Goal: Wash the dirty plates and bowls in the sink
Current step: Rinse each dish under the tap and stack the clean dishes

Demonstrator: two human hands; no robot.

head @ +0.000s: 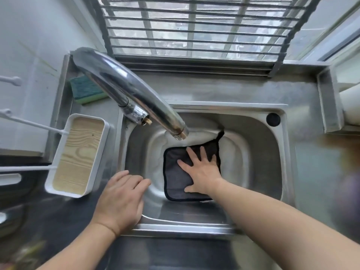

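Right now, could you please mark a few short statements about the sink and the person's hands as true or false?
1. The right hand lies flat on the dark cloth in the sink. True.
2. The left hand grips the faucet. False: it rests at the sink's front-left rim, holding nothing.
3. A green sponge sits behind the faucet, on the left. True.
4. Plates are stacked in the basin. False: only the cloth shows there.
5. The white tray sits right of the sink. False: it is on the left.
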